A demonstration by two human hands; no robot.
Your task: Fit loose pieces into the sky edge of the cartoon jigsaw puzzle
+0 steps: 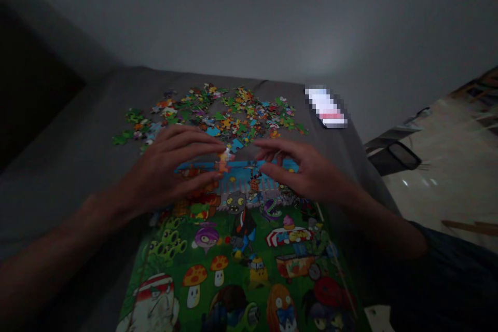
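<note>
My left hand (177, 163) pinches an orange and white jigsaw puzzle piece (223, 163) between its thumb and fingertips. The piece is over the top edge of a colourful cartoon picture board (249, 249), which shows plants, mushrooms and zombies on green. Across from it, my right hand (305, 168) hovers at the board's upper right, with its fingers apart and nothing seen in them. Just beyond the hands lies a light blue puzzle piece (236, 145), close to a wide pile of loose puzzle pieces (233, 114).
A lit phone (327, 108), its screen blurred out, lies at the far right of the grey cloth surface (97, 129). Behind rises a pale wall (233, 15). To the right, past the edge, a shiny floor (424, 202) and a dark framed object (404, 154) show.
</note>
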